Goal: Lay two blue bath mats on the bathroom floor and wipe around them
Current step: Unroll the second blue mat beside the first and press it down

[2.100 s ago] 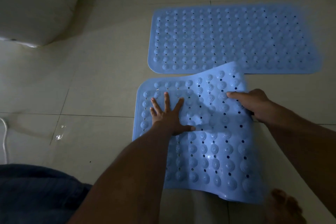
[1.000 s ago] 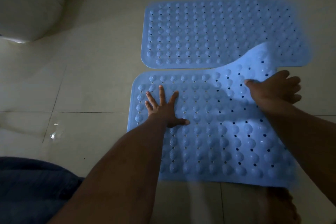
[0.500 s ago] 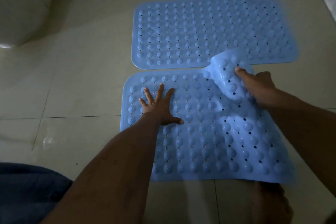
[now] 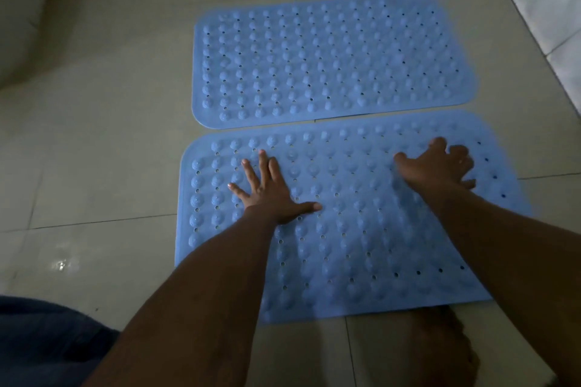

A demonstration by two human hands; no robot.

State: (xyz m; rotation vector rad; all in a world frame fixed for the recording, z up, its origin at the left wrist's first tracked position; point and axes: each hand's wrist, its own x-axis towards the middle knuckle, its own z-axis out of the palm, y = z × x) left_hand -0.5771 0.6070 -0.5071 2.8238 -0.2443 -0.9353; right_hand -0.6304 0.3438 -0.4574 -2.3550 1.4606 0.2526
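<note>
Two blue bath mats with raised bumps and small holes lie side by side on the tiled floor. The far mat [image 4: 333,60] lies flat and untouched. The near mat [image 4: 345,239] lies flat just in front of it, their long edges almost touching. My left hand [image 4: 270,192] presses palm down on the near mat's left half, fingers spread. My right hand [image 4: 437,166] rests palm down on its right half near the far edge, fingers apart and a little blurred. Neither hand holds anything.
A white toilet base [image 4: 22,9] stands at the far left. A white tiled wall [image 4: 547,9] runs along the right. A wet glint [image 4: 61,264] shows on the floor tile left of the near mat. My foot [image 4: 446,352] and blue clothing [image 4: 47,342] are at the bottom.
The near mat's curled right part, held up by my right hand, has been unrolled and now lies flat. My right hand let go and moved right; my left hand stayed pressing.
</note>
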